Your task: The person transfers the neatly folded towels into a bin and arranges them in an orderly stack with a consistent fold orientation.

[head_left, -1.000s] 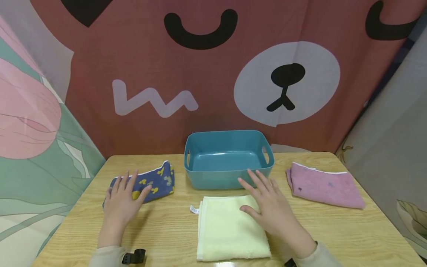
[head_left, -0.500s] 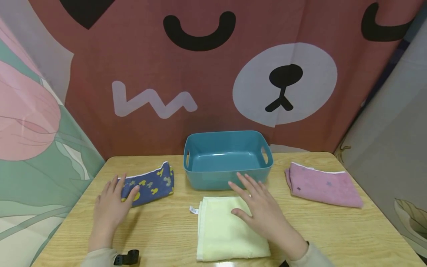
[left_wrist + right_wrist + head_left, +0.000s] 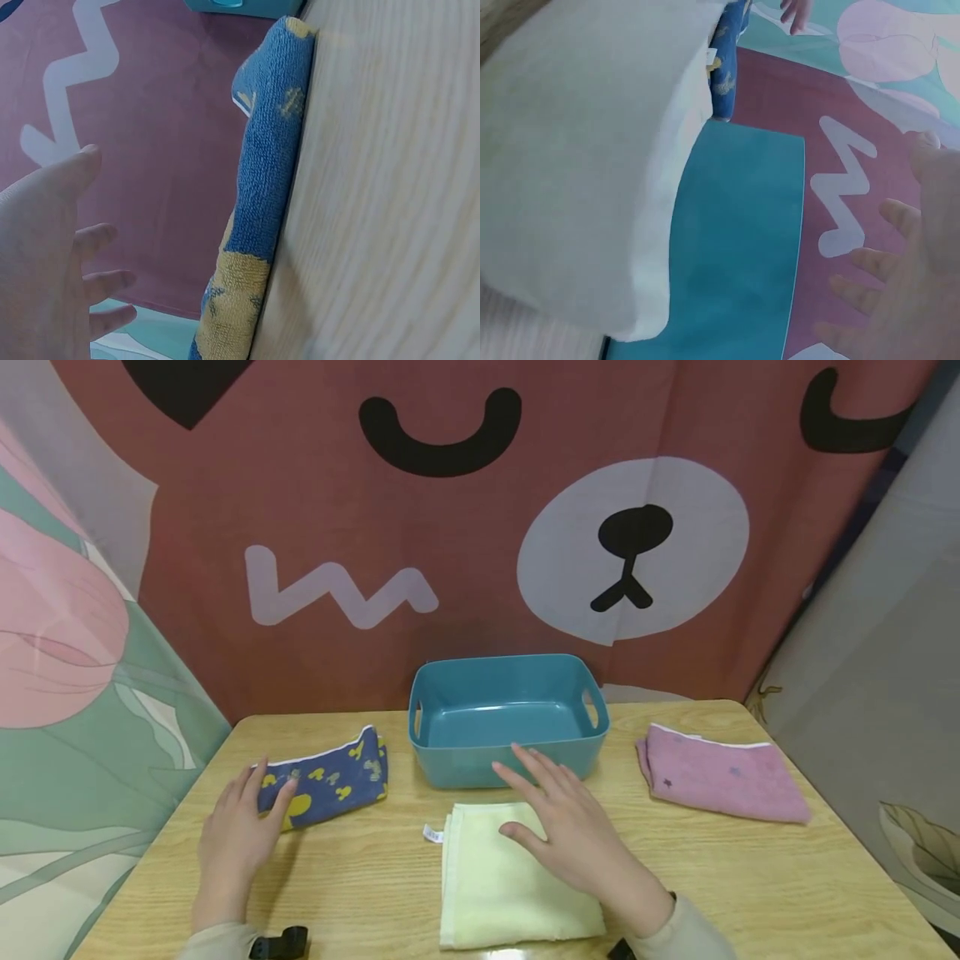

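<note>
My left hand (image 3: 236,842) hovers with spread fingers over the left end of a folded blue towel (image 3: 345,783) with yellow mouse-head shapes. In the left wrist view a gap separates that hand (image 3: 45,255) from the towel (image 3: 266,172) lying on the table. A folded pale yellow towel (image 3: 495,893), with a white tag at its left edge, lies in the middle. Above it floats my right hand (image 3: 573,835), fingers apart and holding nothing; its fingertips overlap the front of a teal basket (image 3: 457,768) in the head view. The basket's inside shows no contents.
At the right lies a folded pink towel (image 3: 731,777) with small dark stars. Everything stands on a light wooden table (image 3: 360,877). A brown bear-print curtain (image 3: 337,668) hangs right behind the table, with more cloth at both sides.
Both hands have drifted left, the left one moving off most of the blue towel toward its left end. The towels and basket stay where they were; the view has shifted slightly.
</note>
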Tool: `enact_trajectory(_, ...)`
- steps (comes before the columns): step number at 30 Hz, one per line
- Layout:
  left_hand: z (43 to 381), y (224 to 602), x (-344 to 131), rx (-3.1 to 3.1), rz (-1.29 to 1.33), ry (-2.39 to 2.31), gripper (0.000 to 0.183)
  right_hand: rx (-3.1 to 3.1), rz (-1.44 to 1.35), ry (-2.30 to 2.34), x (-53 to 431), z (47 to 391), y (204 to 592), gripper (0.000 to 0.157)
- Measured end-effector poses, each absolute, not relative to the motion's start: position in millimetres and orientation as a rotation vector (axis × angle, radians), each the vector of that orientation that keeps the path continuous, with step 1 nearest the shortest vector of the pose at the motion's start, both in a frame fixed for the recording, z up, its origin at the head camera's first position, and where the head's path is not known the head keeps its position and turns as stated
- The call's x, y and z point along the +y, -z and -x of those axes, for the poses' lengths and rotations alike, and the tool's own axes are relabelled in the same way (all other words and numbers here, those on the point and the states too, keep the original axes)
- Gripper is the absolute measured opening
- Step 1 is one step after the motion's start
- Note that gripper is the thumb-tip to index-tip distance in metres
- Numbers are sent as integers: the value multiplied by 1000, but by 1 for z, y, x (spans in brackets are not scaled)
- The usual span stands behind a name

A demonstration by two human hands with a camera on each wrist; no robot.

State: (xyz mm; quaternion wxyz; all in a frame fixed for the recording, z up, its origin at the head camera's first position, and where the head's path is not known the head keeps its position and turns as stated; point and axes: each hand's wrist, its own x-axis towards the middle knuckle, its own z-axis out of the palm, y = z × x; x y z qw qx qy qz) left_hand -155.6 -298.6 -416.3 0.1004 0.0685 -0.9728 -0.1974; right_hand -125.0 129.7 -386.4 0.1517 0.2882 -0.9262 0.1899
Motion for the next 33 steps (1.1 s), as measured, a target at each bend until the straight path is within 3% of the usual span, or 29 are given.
enact_trajectory(33, 149, 417, -327, -2883, -437, 761, 79, -2698, -972, -856, 56, 147, 350, 58)
